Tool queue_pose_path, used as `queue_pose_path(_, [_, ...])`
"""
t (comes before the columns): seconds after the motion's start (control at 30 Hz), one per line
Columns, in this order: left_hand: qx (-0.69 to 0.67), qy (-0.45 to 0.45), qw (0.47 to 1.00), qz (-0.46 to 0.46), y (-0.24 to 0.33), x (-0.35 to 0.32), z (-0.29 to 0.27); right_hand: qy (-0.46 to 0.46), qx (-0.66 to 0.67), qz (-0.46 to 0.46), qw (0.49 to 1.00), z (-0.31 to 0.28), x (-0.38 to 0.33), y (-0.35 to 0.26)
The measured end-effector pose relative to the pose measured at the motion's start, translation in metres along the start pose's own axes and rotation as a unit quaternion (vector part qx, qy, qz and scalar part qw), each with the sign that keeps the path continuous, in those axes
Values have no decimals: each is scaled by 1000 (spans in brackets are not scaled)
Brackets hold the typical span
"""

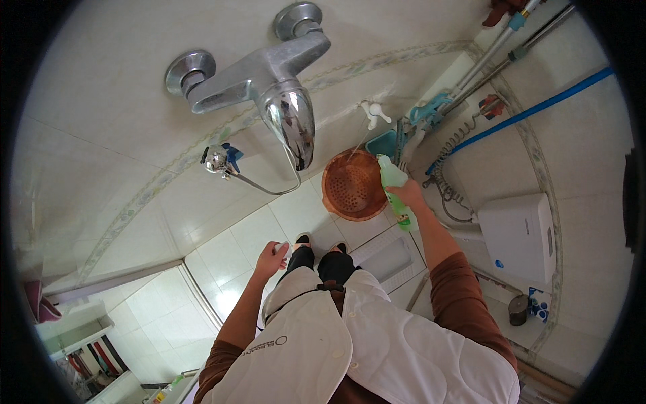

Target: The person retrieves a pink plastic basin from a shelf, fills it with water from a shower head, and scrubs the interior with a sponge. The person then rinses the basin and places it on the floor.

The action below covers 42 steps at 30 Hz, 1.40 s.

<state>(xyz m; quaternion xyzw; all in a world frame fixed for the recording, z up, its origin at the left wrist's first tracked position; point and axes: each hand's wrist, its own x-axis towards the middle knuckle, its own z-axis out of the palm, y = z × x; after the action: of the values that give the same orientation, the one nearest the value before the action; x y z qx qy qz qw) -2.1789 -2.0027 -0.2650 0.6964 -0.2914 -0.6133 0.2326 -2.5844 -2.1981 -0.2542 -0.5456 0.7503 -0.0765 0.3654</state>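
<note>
My right hand (407, 195) is shut around a green plastic bottle (392, 180), held tilted out in front of me over the floor, beside a brown perforated basin (352, 185). Lower down on my left side, my left hand (271, 258) pinches something small and white, perhaps a cap (280, 248). Both arms wear brown sleeves, and a white apron covers my front.
A chrome mixer tap (269, 81) juts from the tiled wall near my head, with a hose bracket (219, 160) below it. To the right are a white water heater (521, 236), a blue pipe (538, 108), mop handles (494, 50), a squat toilet pan (390, 256) and a white wall tap (373, 113).
</note>
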Motion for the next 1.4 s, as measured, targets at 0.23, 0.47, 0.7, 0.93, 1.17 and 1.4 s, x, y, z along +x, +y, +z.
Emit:
queue_pose_path(0.23, [10, -4, 1000, 15, 4, 1, 1, 12, -3, -18, 1000, -5, -5, -5])
queue_pose_path(0.47, [-20, -59, 994, 85, 33, 6, 14, 31, 103, -6, 994, -4, -15, 2])
queue_pose_path(0.7, [-29, -170, 968, 185, 134, 37, 64, 45, 151, -2, 987, -13, -53, -17])
queue_pose_path(0.93, [174, -76, 913, 362, 243, 63, 148, 61, 135, -74, 986, -5, -77, -26])
queue_pose_path(1.17, [422, -95, 813, 390, 271, 61, 168, 58, 149, -111, 981, -2, -97, -23])
queue_pose_path(1.4, [347, -287, 753, 480, 279, 60, 165, 55, 132, -102, 985, -8, -108, -15])
